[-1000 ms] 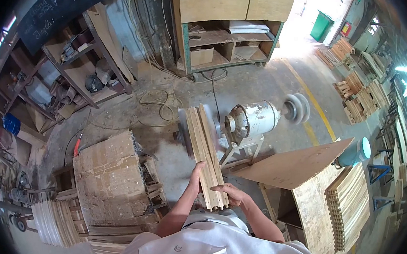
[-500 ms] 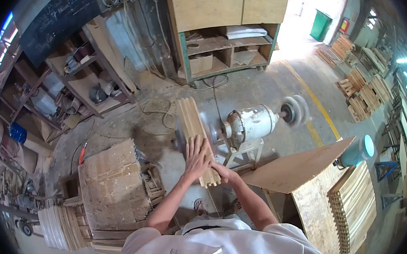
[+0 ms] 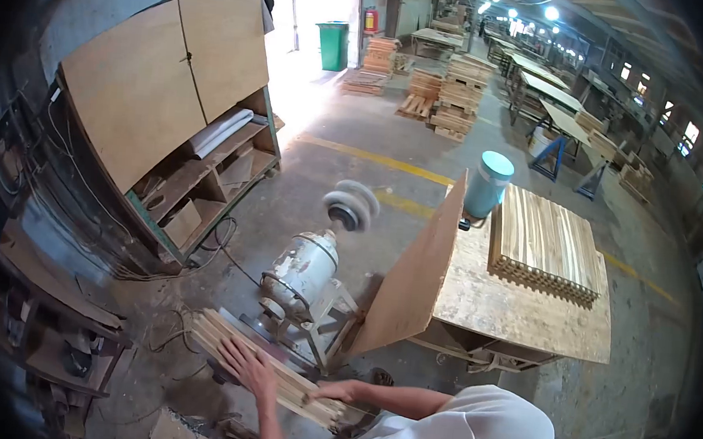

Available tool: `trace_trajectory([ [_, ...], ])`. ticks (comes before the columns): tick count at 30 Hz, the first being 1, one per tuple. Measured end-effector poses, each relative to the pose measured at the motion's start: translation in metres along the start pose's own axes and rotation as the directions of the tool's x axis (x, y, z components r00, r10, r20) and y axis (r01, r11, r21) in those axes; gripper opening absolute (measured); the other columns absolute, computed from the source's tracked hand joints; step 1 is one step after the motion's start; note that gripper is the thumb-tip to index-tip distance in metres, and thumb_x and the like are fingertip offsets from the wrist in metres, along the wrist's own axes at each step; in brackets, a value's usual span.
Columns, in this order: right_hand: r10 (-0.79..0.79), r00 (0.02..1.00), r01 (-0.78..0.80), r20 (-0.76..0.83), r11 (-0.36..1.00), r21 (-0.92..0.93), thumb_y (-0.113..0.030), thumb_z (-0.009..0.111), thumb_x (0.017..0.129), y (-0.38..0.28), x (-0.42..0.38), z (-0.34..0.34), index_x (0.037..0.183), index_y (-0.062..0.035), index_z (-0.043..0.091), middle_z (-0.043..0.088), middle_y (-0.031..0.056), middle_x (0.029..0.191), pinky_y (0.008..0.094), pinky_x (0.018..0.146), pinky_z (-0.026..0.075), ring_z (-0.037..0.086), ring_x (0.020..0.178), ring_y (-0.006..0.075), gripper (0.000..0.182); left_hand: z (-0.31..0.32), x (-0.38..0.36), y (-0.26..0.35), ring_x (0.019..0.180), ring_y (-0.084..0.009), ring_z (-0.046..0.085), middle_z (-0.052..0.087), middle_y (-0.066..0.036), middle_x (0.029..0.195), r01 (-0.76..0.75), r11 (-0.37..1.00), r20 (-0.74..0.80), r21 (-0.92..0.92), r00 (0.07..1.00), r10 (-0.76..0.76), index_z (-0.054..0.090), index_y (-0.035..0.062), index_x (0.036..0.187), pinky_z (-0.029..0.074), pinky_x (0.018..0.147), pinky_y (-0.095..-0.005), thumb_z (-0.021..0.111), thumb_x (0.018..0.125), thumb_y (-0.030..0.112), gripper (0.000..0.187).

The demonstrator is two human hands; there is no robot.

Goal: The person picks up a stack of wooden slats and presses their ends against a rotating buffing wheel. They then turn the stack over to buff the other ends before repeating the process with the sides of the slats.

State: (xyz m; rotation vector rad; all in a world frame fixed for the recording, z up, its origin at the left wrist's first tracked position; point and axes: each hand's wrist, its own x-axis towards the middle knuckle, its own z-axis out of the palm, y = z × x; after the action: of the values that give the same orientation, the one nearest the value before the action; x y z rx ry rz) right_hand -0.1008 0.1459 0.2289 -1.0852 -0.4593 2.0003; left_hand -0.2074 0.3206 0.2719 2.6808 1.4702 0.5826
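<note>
A bundle of pale wooden strips (image 3: pixel 285 377) lies slantwise in front of the person, beside the wheel at the near end of a white motor (image 3: pixel 302 269). My left hand (image 3: pixel 249 368) rests on top of the bundle with its fingers spread. At the bundle's right end, my right hand (image 3: pixel 336 392) is closed on the strips, its fingertips partly hidden. A blurred, round buffing wheel (image 3: pixel 351 206) sits at the motor's far end. The near wheel is partly hidden by the wood.
A worktable (image 3: pixel 517 315) at the right holds a stack of wavy-edged wooden pieces (image 3: pixel 546 241), a teal-lidded container (image 3: pixel 488 185) and an upright board (image 3: pixel 413 278). A cabinet (image 3: pixel 164 81) stands at the left. Behind are wood stacks (image 3: pixel 460 96) and a green bin (image 3: pixel 332 46).
The view has swung to the right, so the motor, bundle and hands appear lower and further left. Both hands remain on the wood, the right one near its end.
</note>
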Motion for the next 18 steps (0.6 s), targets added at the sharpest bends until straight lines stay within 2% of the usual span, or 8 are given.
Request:
trace_trajectory([
  [1,0.022,0.999,-0.019,0.042,0.998,-0.065,-0.045,0.07,0.081,-0.012,0.019,-0.002,0.116,-0.0102,0.064,0.065,0.0019,0.104,0.0341,0.078,0.054,0.062,0.091,0.0119,0.05,0.003,0.019,-0.011,0.149,-0.0374,0.014,0.019,-0.021,0.16,0.016,0.999,-0.02,0.041,1.0,-0.016,0.026,-0.0034,0.151,0.007,0.12,-0.0544,0.045,0.096,0.032,0.068],
  [3,-0.003,1.0,0.004,0.001,0.994,-0.109,-0.044,0.068,0.081,-0.058,0.027,0.019,0.112,-0.0082,0.067,0.067,-0.0004,0.096,0.0332,0.076,0.054,0.063,0.083,0.0122,0.048,0.007,0.051,-0.026,0.149,-0.037,0.014,0.018,-0.02,0.161,0.027,0.997,-0.033,0.075,0.999,-0.024,0.026,-0.0035,0.151,0.007,0.12,-0.054,0.043,0.097,0.032,0.067],
  [8,-0.198,0.97,0.165,-0.141,0.963,-0.212,-0.046,0.069,0.08,-0.061,0.051,0.024,0.105,-0.0078,0.071,0.068,-0.0013,0.1,0.032,0.075,0.052,0.062,0.083,0.0116,0.046,0.01,0.069,-0.031,0.149,-0.0365,0.015,0.02,-0.019,0.161,0.086,0.991,0.048,0.101,0.995,-0.091,0.029,-0.0023,0.151,0.007,0.121,-0.0538,0.043,0.098,0.03,0.063],
  [9,-0.222,0.965,0.154,-0.141,0.911,-0.383,-0.051,0.067,0.08,-0.072,0.023,0.034,0.114,-0.0012,0.067,0.066,0.0086,0.109,0.0328,0.083,0.05,0.06,0.098,0.0159,0.061,0.013,0.062,-0.028,0.149,-0.0376,0.016,0.022,-0.019,0.16,0.067,0.992,0.046,0.111,0.996,-0.072,0.031,-0.0018,0.15,0.008,0.12,-0.0541,0.045,0.097,0.029,0.063],
  [10,-0.079,0.987,0.037,-0.138,0.958,-0.286,-0.049,0.065,0.083,-0.051,0.039,0.021,0.112,-0.001,0.069,0.066,0.0073,0.112,0.0332,0.089,0.046,0.056,0.105,0.0162,0.057,0.013,0.052,-0.025,0.148,-0.0386,0.017,0.024,-0.019,0.159,0.067,0.989,0.048,0.133,0.996,-0.074,0.032,-0.0014,0.149,0.009,0.12,-0.0545,0.047,0.096,0.029,0.063],
  [12,-0.216,0.975,0.185,-0.051,0.918,-0.352,-0.045,0.06,0.089,-0.009,0.042,-0.003,0.113,-0.0034,0.07,0.067,0.0051,0.108,0.0315,0.09,0.046,0.057,0.102,0.0148,0.049,0.011,0.034,-0.017,0.147,-0.0407,0.019,0.028,-0.019,0.157,0.077,0.99,0.012,0.114,0.997,-0.079,0.034,-0.001,0.148,0.012,0.119,-0.0558,0.051,0.094,0.03,0.064],
  [14,-0.116,0.98,0.044,-0.16,0.916,-0.398,-0.043,0.056,0.092,-0.035,-0.001,0.032,0.114,-0.0028,0.069,0.068,0.0076,0.102,0.03,0.083,0.049,0.06,0.092,0.0136,0.048,0.007,0.017,-0.011,0.147,-0.041,0.019,0.027,-0.02,0.157,0.046,0.986,0.0,0.158,0.999,-0.046,0.035,-0.0008,0.147,0.013,0.118,-0.0569,0.051,0.094,0.03,0.064],
  [18,-0.02,0.998,-0.007,-0.068,0.926,-0.377,-0.036,0.057,0.091,-0.004,-0.004,0.017,0.119,-0.0007,0.065,0.069,0.0078,0.102,0.0309,0.078,0.051,0.062,0.089,0.0134,0.046,0.004,-0.006,0.001,0.148,-0.0417,0.013,0.021,-0.022,0.159,0.099,0.993,0.012,-0.063,0.995,-0.098,0.029,-0.0019,0.15,0.008,0.119,-0.0574,0.05,0.094,0.029,0.068],
])
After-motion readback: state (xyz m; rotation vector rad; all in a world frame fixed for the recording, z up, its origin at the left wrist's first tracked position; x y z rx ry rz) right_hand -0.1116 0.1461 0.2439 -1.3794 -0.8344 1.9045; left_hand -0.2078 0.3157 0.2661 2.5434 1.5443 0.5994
